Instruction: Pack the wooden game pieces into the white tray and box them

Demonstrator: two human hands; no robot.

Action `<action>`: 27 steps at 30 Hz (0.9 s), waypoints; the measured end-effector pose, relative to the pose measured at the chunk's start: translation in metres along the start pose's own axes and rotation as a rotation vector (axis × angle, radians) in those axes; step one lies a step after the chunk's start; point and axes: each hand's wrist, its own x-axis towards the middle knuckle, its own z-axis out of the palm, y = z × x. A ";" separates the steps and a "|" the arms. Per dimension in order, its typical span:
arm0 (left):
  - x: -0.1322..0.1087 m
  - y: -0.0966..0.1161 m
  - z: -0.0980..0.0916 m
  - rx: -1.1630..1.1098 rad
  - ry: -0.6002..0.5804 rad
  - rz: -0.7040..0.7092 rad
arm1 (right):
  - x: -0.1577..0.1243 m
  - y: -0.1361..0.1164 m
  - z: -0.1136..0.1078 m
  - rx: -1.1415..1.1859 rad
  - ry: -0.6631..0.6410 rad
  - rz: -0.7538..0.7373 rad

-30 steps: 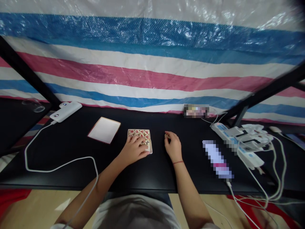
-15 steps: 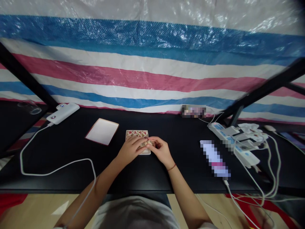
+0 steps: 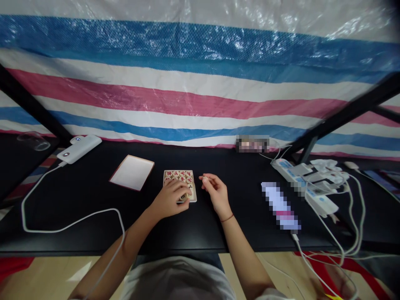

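A small square box [image 3: 180, 177] filled with several round wooden chess pieces marked in red and black lies on the black table [image 3: 93, 196]. My left hand [image 3: 171, 197] rests on the box's near edge, fingers curled over the pieces. My right hand [image 3: 215, 191] hovers just right of the box and pinches one round wooden piece [image 3: 205, 178] between thumb and fingertips. A red string circles my right wrist.
The box's white lid [image 3: 132, 172] lies to the left. A white power bank [image 3: 79, 148] with a long cable sits at the far left. A white power strip [image 3: 308, 183] with plugs and cords lies at the right, a blurred oblong object [image 3: 280, 206] beside it. A striped tarp hangs behind.
My right hand went from right of the box to its right side beside my left hand, then drew back right with a piece pinched in its fingers. The left hand stayed on the box.
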 end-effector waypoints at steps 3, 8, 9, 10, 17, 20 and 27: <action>0.001 0.004 0.000 0.032 -0.103 0.053 | 0.001 0.000 -0.001 -0.002 0.039 0.006; 0.001 0.007 0.001 0.083 -0.166 0.075 | 0.000 -0.004 0.001 -0.011 0.007 0.026; 0.001 0.006 0.001 0.088 -0.163 0.074 | -0.001 -0.004 0.001 -0.011 0.003 0.027; 0.001 0.006 0.001 0.095 -0.157 0.070 | -0.001 -0.004 0.001 -0.009 0.003 0.027; 0.000 0.004 0.002 0.162 -0.177 0.056 | 0.000 -0.001 0.000 0.002 0.017 0.028; 0.001 0.003 0.002 0.179 -0.161 0.053 | 0.000 -0.001 0.000 0.012 0.013 0.033; 0.001 0.004 0.003 0.152 -0.128 0.054 | 0.000 -0.001 0.000 0.008 0.016 0.026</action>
